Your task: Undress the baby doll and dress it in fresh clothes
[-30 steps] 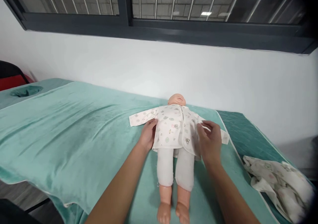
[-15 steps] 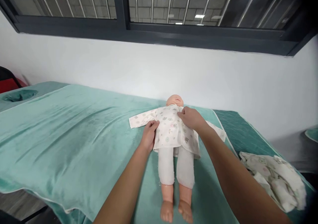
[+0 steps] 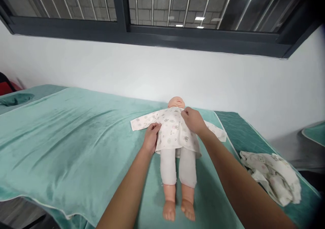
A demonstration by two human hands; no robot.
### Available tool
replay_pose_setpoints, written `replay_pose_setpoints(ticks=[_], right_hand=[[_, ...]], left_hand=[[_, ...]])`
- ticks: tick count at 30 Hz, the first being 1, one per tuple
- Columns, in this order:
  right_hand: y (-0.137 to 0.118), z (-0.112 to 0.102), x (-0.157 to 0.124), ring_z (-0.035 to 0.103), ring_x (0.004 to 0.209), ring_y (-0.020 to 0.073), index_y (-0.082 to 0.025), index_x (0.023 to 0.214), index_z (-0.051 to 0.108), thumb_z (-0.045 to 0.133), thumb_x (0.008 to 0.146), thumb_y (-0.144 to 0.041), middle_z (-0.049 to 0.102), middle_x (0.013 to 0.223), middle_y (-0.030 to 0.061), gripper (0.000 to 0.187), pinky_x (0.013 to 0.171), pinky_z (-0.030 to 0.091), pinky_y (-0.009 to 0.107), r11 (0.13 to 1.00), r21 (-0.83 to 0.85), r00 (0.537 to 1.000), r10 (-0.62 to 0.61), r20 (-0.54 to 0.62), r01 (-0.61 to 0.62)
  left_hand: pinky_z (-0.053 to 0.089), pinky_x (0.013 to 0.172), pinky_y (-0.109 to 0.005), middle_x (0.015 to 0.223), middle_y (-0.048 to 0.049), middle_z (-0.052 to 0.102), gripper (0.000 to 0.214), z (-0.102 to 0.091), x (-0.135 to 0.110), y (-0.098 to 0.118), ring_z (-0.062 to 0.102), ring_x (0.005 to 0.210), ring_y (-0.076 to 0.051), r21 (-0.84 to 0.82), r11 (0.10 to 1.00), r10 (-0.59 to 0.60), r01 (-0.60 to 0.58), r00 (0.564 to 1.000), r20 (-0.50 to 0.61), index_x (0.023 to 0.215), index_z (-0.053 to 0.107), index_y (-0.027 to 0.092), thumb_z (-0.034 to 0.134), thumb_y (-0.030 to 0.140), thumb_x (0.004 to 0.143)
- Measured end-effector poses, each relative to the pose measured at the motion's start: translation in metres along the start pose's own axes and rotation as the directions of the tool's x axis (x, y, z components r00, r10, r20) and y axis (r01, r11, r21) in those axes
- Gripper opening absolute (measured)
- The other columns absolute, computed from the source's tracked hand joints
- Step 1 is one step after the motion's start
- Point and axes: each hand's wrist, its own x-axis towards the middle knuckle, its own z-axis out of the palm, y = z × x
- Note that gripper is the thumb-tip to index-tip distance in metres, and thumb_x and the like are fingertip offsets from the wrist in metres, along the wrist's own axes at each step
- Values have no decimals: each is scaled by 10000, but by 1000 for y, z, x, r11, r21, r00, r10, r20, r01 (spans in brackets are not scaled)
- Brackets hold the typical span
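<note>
A baby doll (image 3: 176,102) lies on its back, its head towards the wall and its bare feet towards me. It wears a white printed baby shirt (image 3: 169,134) with long sleeves spread to both sides; white cloth covers its legs. At the shirt's left side, my left hand (image 3: 151,136) pinches the fabric between thumb and fingers. My right hand (image 3: 192,120) is closed on the shirt's upper front near the neck, hiding part of the chest and the right shoulder.
A green sheet (image 3: 63,137) covers the bed beneath the doll. Crumpled printed cloth (image 3: 275,176) lies at the right, beyond my right forearm. Behind the bed stands a white wall (image 3: 114,69) under a dark window frame (image 3: 177,41).
The view has shifted slightly. My right hand stays at the shirt's upper front and my left hand at its side; the right front of the shirt looks drawn slightly inward.
</note>
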Motion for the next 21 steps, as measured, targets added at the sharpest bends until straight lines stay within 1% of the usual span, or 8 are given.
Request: replay_pose_setpoints(ticks=[2, 4, 7, 9, 12, 15, 18, 21], right_hand=[[-4, 4, -3, 468, 634, 161, -227, 695, 397, 400, 915, -324, 552, 684, -1, 240, 592, 319, 287, 999, 41, 999, -32, -37, 33], [-6, 12, -14, 481, 652, 168, -228, 729, 434, 423, 920, -346, 553, 706, 0, 225, 617, 345, 298, 995, 86, 993, -48, -104, 57], [-2, 27, -50, 543, 835, 196, -219, 862, 516, 461, 918, -303, 587, 883, 37, 115, 750, 422, 330, 976, 140, 958, -124, -258, 164], [4, 36, -85, 543, 988, 212, -208, 981, 541, 486, 914, -262, 576, 1026, 70, 103, 865, 441, 358, 953, 170, 931, -191, -310, 252], [16, 42, -139, 516, 1136, 210, -218, 1147, 519, 499, 933, -248, 537, 1208, 92, 217, 962, 445, 380, 927, 281, 935, -156, -317, 250], [32, 42, -182, 458, 1268, 217, -235, 1208, 507, 505, 941, -249, 475, 1351, 98, 267, 1069, 399, 431, 910, 340, 947, -140, -290, 238], [48, 39, -204, 449, 1293, 232, -241, 1233, 503, 520, 937, -263, 464, 1381, 103, 297, 1075, 403, 467, 918, 357, 958, -72, -279, 173], [58, 39, -207, 466, 1273, 252, -230, 1243, 496, 532, 926, -272, 481, 1365, 119, 321, 1006, 460, 470, 929, 358, 958, 7, -286, 100]], left_hand=[[399, 609, -225, 745, 28, 545, 307, 0, 0, 0, 495, 649, -95, 26, 1000, 11, -11, 1000, -1, 826, 585, 169, 748, 399, 705], [404, 634, -229, 766, 23, 556, 280, 0, -1, 0, 504, 676, -100, 56, 998, 32, -32, 999, -8, 833, 592, 170, 730, 391, 728], [427, 750, -241, 879, 0, 609, 224, -1, -7, -1, 547, 814, -122, 135, 986, 104, -99, 994, -29, 868, 619, 180, 709, 356, 763], [434, 865, -275, 1028, -29, 637, 192, -5, -15, -4, 572, 951, -152, 248, 951, 191, -183, 981, -12, 925, 626, 190, 670, 332, 803], [435, 971, -351, 1256, -68, 589, 179, -17, -35, -7, 564, 1125, -201, 423, 842, 328, -336, 940, 96, 1026, 612, 210, 572, 260, 859], [424, 1027, -391, 1362, -67, 517, 293, -30, -61, -7, 491, 1267, -221, 545, 700, 403, -461, 886, 230, 1084, 607, 238, 517, 125, 830], [385, 1090, -425, 1400, -63, 478, 405, -37, -81, -5, 434, 1329, -217, 633, 553, 422, -542, 837, 347, 1144, 590, 258, 497, 57, 805], [365, 1120, -453, 1392, -76, 488, 407, -38, -88, -4, 446, 1317, -214, 689, 426, 458, -586, 797, 395, 1203, 556, 256, 492, 73, 845]])
